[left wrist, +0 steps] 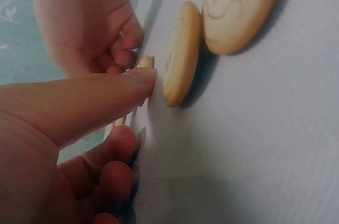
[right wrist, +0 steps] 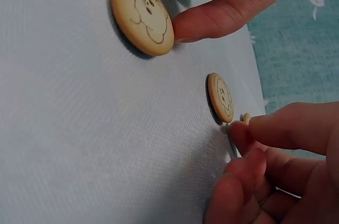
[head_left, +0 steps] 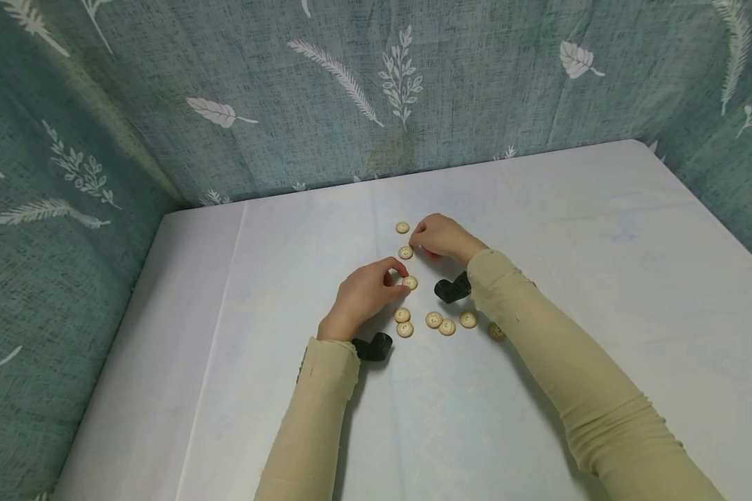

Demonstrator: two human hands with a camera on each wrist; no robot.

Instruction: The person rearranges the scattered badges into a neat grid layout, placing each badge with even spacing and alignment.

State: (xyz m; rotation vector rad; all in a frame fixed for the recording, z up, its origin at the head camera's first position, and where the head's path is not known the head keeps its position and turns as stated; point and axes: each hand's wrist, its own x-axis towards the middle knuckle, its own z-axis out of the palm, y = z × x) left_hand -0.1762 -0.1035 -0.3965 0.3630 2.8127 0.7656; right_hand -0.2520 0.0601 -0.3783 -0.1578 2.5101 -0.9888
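1. The head view looks forward and down from well above the table (head_left: 257, 390), taking in both sleeves (head_left: 539, 348), the left hand (head_left: 365, 296), the right hand (head_left: 446, 236) and the patterned cloth (head_left: 276, 139) beyond.
2. The left wrist view sits low and close, the tabletop tilted steeply; it faces past its own thumb (left wrist: 95, 99) towards the right hand.
3. The right wrist view, equally low and near, tilts the other way and catches the left fingertips (right wrist: 209, 20).
4. Both wrist views share the hands, some discs (right wrist: 143, 20) and a strip of cloth with the head view.
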